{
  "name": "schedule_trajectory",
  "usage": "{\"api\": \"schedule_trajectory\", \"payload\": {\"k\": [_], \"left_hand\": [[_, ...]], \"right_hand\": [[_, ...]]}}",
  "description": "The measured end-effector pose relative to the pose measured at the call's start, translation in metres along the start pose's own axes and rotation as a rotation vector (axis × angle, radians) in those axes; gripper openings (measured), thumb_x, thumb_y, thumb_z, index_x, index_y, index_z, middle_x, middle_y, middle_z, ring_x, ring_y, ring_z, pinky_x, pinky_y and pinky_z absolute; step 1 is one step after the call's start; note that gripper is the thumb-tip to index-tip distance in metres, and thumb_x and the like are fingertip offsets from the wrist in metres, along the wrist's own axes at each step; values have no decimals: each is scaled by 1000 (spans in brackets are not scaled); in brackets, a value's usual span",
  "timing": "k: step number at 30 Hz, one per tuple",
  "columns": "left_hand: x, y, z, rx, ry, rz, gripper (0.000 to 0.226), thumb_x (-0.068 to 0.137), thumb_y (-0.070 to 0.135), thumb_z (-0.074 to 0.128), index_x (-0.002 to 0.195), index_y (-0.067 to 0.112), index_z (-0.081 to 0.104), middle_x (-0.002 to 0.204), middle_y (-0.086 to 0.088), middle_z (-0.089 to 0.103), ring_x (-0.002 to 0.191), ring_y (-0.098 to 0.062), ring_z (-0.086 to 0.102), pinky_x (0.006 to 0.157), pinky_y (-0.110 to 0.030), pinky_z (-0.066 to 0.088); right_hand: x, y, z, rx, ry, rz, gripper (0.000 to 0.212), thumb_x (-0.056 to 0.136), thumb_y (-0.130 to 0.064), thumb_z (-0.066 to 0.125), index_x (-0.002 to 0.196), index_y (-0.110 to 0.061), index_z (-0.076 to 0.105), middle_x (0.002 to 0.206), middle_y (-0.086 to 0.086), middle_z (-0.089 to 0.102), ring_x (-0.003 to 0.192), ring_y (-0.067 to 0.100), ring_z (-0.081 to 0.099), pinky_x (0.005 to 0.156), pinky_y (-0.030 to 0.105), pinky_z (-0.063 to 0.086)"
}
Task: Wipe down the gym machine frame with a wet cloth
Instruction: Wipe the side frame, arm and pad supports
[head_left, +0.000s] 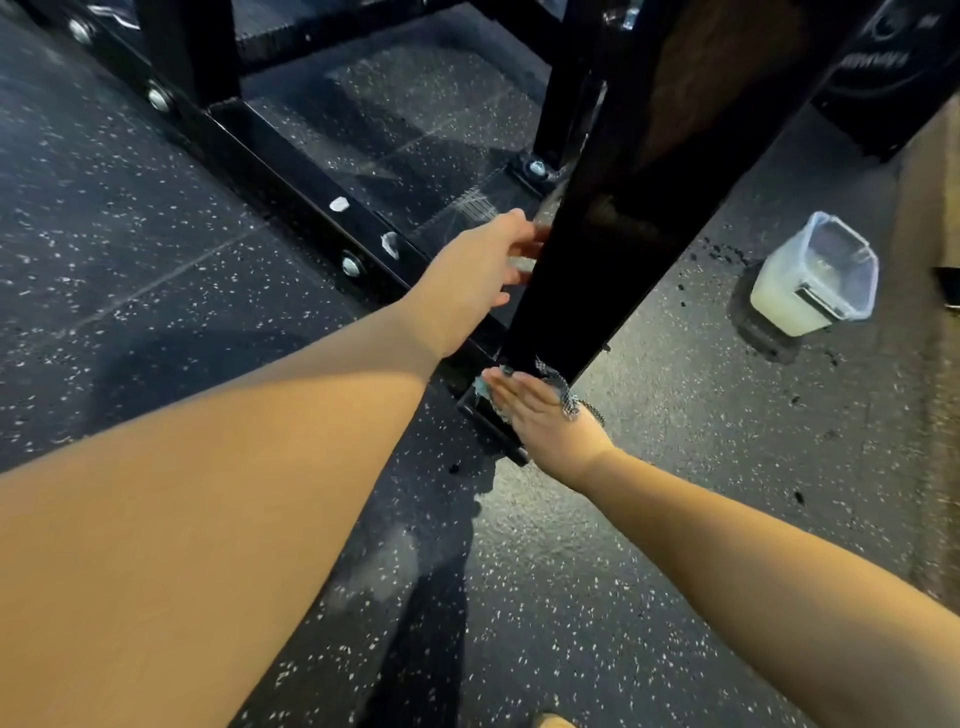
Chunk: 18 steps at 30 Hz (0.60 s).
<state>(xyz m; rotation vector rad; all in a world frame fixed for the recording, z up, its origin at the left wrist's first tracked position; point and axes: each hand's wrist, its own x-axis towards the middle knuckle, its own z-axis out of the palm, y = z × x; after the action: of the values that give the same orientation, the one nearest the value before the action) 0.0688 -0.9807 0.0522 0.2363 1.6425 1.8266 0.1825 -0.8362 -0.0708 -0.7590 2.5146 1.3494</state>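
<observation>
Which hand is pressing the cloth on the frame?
The right hand, flat on the cloth at the foot of the post; the left hand touches the post higher up.

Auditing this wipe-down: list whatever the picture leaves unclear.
Head view only:
- cloth: mostly hidden under the right hand.
- left hand: fingertips blurred at the post's edge; grip unclear.
- post: top cut off by the upper edge.
- tub: contents blurred behind cloudy plastic.

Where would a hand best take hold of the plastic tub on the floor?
Probably across opposite walls just under the rim, from above: the tub stands upright, open-topped and part-filled with milky liquid, so a grip on both walls should lift it level.
</observation>
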Motion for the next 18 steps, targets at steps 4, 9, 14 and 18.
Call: {"api": "schedule_trajectory", "payload": {"k": [4,9,14,18], "left_hand": [[1,2,6,-69,59,-30,28,99,26,38,85,28,61,77,17,67,80,-5,63,95,-36,48],[3,-1,13,-121,131,-30,28,97,16,38,83,18,62,77,5,67,76,-11,64,85,-34,53],[3,2,20,-95,164,-120,27,100,18,34,86,17,56,85,3,59,79,-10,58,90,-36,47],[0,3,25,-81,182,-95,29,103,23,29,104,11,55,90,2,58,83,-11,57,92,-35,46]], "right_hand": [[-15,29,-5,56,319,156,73,84,9,-3,147,-13,26,154,1,17,141,14,3,115,37,-20],[-27,54,-13,79,477,417,59,93,-3,8,146,-13,33,151,-5,30,144,15,16,115,38,-9],[-20,-3,20,127,2,-83,59,99,-13,27,143,-1,-10,158,10,-7,144,18,-10,107,37,-24],[-26,19,22,159,332,87,55,94,-5,13,144,-12,35,150,0,36,139,10,31,116,34,-9]]}}
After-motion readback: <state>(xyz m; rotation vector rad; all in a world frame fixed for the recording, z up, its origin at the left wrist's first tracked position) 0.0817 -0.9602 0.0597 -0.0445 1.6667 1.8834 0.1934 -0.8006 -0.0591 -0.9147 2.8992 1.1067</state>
